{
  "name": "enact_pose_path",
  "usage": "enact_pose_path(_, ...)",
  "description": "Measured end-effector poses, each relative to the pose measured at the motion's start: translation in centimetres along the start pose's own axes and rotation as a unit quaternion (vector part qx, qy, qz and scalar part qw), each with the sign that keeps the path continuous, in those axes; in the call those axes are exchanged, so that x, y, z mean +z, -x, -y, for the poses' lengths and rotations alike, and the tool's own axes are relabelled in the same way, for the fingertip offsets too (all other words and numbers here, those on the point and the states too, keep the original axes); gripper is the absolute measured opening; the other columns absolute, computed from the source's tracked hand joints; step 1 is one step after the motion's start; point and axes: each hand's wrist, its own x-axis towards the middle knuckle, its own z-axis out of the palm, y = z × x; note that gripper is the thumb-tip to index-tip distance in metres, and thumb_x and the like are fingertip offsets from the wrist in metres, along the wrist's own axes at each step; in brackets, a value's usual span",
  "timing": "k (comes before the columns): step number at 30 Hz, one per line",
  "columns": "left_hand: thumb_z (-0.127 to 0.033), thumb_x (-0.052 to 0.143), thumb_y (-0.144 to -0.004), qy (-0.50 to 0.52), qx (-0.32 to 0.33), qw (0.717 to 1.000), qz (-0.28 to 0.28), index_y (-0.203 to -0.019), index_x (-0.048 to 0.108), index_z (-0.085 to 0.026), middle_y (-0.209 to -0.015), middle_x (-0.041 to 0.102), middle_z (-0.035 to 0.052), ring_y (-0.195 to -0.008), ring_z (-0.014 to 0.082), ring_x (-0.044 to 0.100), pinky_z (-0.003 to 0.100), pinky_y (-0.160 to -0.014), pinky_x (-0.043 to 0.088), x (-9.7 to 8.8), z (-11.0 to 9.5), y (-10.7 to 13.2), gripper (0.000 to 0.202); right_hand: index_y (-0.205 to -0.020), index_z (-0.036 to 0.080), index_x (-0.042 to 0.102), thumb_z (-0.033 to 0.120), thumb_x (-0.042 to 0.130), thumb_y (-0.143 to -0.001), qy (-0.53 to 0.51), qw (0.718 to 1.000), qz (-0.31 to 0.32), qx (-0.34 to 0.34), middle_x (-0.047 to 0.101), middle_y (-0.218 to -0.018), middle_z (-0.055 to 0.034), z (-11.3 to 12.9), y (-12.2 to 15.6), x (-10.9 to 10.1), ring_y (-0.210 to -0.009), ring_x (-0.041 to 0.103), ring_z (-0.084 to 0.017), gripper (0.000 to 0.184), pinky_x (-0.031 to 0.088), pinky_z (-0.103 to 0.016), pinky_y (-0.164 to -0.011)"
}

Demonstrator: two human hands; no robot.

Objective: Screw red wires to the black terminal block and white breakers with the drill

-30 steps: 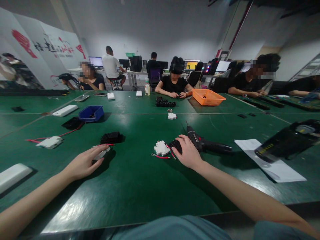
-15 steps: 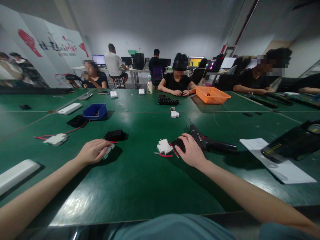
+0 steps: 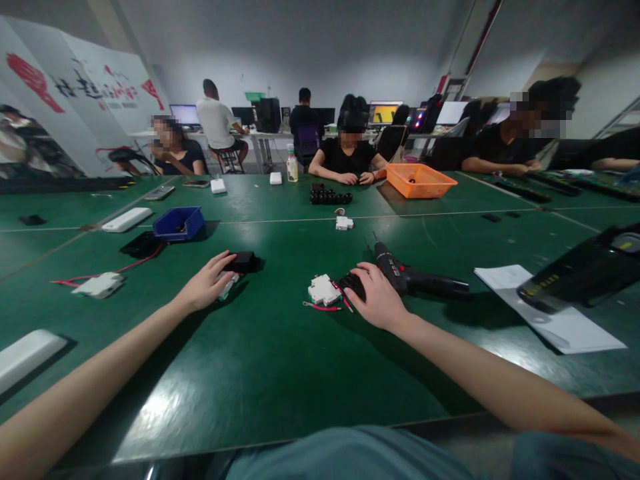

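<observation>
My left hand (image 3: pixel 207 283) reaches out over the green table (image 3: pixel 280 353), its fingers laid over a small white part (image 3: pixel 229 285) and touching a black box (image 3: pixel 243 261). My right hand (image 3: pixel 376 298) rests closed on a black part (image 3: pixel 351 285) joined by red wires to a white breaker-like piece (image 3: pixel 323 291). A black electric screwdriver (image 3: pixel 420 281) lies just right of that hand.
A blue bin (image 3: pixel 179 223), a white part with red wires (image 3: pixel 99 285), white bars (image 3: pixel 127 219) and a black pad lie to the left. Paper (image 3: pixel 550 313) and a black device (image 3: pixel 580 270) are at the right. Several people sit across, beside an orange basket (image 3: pixel 418 181).
My left hand has slid forward with the small white part, from nearer me up to the black box. My right hand has stayed on the black part.
</observation>
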Motion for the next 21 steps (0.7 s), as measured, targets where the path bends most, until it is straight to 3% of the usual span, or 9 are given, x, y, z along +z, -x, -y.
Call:
enact_pose_path(6,-0.059,0.034,-0.097,0.014,0.034,0.999,-0.014,-0.150,0.040,-0.022,-0.160,0.033,0.0083,-0.144,0.0257,0.039,0.040,-0.121,0.031,4.1,-3.4,-8.4,0.066,-0.126,0.016,0.057,0.046,0.048,-0.096,-0.013,1.000,0.011,-0.007,0.050,-0.135,-0.0179,-0.3,0.0,0.1,-0.126,0.052,-0.033,0.044,0.047,-0.052,-0.106)
enact_pose_path(13,-0.052,0.033,-0.098,0.016,0.053,0.998,-0.030,-0.148,0.044,-0.016,-0.157,0.037,0.0119,-0.146,0.0255,0.036,0.040,-0.122,0.030,9.4,-8.4,-18.7,0.062,-0.126,0.015,0.056,0.038,0.055,-0.093,-0.040,0.999,0.007,-0.036,0.052,-0.133,-0.0175,-0.5,0.4,-0.1,-0.126,0.051,-0.032,0.040,0.048,-0.050,-0.106)
enact_pose_path(17,-0.049,0.033,-0.100,0.009,0.049,0.998,-0.044,-0.146,0.046,-0.015,-0.156,0.040,0.0132,-0.144,0.0258,0.039,0.040,-0.119,0.033,11.2,-9.7,-22.4,0.059,-0.127,0.014,0.056,0.030,0.058,-0.089,-0.035,0.998,0.008,-0.058,0.053,-0.133,-0.0181,-0.6,0.4,0.0,-0.125,0.052,-0.032,0.042,0.049,-0.050,-0.106)
enact_pose_path(21,-0.047,0.030,-0.101,-0.006,0.044,0.997,-0.059,-0.142,0.051,-0.017,-0.153,0.045,0.0111,-0.141,0.0231,0.043,0.038,-0.118,0.034,11.6,-10.5,-23.8,0.055,-0.132,0.014,0.054,0.026,0.057,-0.088,-0.014,0.997,0.013,-0.074,0.053,-0.135,-0.0182,-0.4,0.5,0.2,-0.126,0.051,-0.034,0.046,0.050,-0.052,-0.105)
